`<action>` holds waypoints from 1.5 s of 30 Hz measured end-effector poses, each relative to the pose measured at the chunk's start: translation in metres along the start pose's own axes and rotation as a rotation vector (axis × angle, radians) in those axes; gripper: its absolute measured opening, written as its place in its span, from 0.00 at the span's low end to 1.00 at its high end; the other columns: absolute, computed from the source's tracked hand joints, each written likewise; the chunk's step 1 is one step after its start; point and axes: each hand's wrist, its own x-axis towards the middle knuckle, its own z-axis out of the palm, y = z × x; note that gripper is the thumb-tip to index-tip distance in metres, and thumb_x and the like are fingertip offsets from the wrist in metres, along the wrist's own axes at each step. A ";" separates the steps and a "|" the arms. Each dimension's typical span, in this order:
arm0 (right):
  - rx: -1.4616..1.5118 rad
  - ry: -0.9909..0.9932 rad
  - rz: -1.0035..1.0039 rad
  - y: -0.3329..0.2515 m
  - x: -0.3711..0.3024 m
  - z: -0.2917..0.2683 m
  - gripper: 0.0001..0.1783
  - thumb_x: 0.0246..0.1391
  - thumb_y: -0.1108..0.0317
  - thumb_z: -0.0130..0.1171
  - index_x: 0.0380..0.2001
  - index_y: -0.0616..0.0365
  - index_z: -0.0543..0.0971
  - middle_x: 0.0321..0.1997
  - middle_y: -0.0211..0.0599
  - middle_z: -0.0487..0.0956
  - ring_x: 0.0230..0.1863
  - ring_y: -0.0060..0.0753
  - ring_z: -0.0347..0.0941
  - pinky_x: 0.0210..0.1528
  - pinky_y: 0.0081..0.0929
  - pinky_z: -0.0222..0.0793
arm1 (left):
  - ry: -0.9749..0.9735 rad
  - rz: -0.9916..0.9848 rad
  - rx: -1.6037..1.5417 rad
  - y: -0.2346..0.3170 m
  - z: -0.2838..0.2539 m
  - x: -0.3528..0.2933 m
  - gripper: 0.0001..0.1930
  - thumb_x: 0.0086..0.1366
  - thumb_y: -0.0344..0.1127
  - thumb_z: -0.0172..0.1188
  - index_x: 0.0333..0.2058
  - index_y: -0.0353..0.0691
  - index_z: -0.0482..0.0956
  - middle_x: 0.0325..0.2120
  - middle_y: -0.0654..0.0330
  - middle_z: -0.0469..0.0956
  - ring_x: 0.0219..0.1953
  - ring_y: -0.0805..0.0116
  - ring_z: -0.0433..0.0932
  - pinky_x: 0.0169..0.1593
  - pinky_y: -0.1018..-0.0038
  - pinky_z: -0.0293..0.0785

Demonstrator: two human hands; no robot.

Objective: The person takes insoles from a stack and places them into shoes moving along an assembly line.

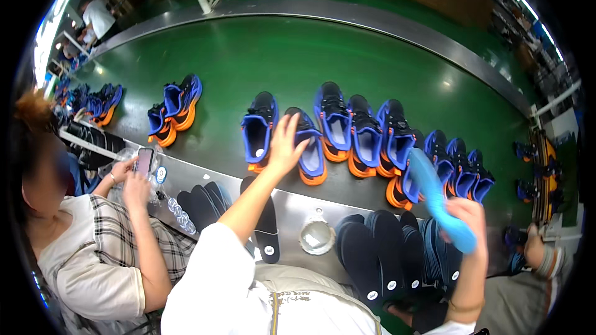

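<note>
My right hand [467, 220] is closed round a light blue insole [433, 193], which slants up and left in front of the sneakers. With fingers stretched and spread, my left hand [287, 147] lies over the left side of a black and blue sneaker [312, 160] with an orange sole, touching it near the opening. Left of that hand stands another such sneaker [257, 133], a round white spot visible inside. To the right a row of similar sneakers [363, 133] has light linings showing; the raised insole partly covers some of them.
The shoes stand on a green conveyor belt [248, 49]. On the metal ledge [288, 211] nearer me are a round clear dish [316, 236], dark insoles [360, 251] and more insoles [208, 201]. At left a co-worker [112, 236] holds a phone [144, 161]; another person's arm [535, 251] is at right.
</note>
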 end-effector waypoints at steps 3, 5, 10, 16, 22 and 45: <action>-0.068 -0.226 0.105 -0.022 0.067 0.101 0.12 0.48 0.67 0.57 0.23 0.69 0.77 0.12 0.40 0.72 0.10 0.28 0.68 0.09 0.21 0.60 | -0.189 -0.232 -0.267 -0.013 0.023 0.031 0.27 0.57 0.41 0.56 0.54 0.42 0.60 0.36 0.41 0.74 0.40 0.43 0.73 0.42 0.60 0.69; -0.157 -0.349 0.127 -0.026 0.105 0.148 0.13 0.46 0.66 0.57 0.22 0.68 0.77 0.13 0.42 0.74 0.13 0.31 0.71 0.12 0.23 0.64 | -0.216 -0.306 -0.254 -0.020 0.030 0.040 0.22 0.59 0.46 0.53 0.49 0.40 0.65 0.31 0.41 0.76 0.35 0.43 0.75 0.37 0.59 0.70; -0.969 -0.241 -0.478 0.023 0.185 0.228 0.12 0.41 0.67 0.50 0.19 0.66 0.79 0.18 0.50 0.76 0.22 0.45 0.75 0.31 0.37 0.72 | -0.308 -0.322 -0.343 -0.041 0.021 0.048 0.20 0.61 0.50 0.50 0.35 0.33 0.71 0.29 0.42 0.75 0.35 0.45 0.74 0.36 0.61 0.68; -1.352 -0.137 -0.593 0.069 0.208 0.271 0.09 0.48 0.71 0.49 0.30 0.67 0.73 0.45 0.57 0.68 0.32 0.50 0.74 0.34 0.38 0.72 | -0.503 -0.422 -0.548 -0.048 0.010 0.057 0.22 0.63 0.49 0.47 0.33 0.31 0.71 0.23 0.49 0.72 0.28 0.65 0.70 0.35 0.70 0.66; -1.461 -0.049 -0.408 0.044 0.177 0.268 0.16 0.49 0.59 0.54 0.28 0.63 0.77 0.33 0.55 0.73 0.31 0.48 0.73 0.36 0.37 0.72 | -0.494 -0.506 -0.627 -0.039 0.000 0.053 0.24 0.63 0.51 0.48 0.39 0.30 0.70 0.29 0.52 0.74 0.33 0.68 0.71 0.39 0.72 0.67; -1.848 -0.521 -0.463 0.063 0.235 0.282 0.13 0.51 0.66 0.47 0.38 0.53 0.79 0.43 0.40 0.72 0.45 0.38 0.67 0.43 0.28 0.64 | -0.362 -0.559 -0.729 -0.041 0.012 0.044 0.15 0.65 0.42 0.50 0.30 0.34 0.71 0.19 0.69 0.63 0.24 0.82 0.59 0.27 0.83 0.58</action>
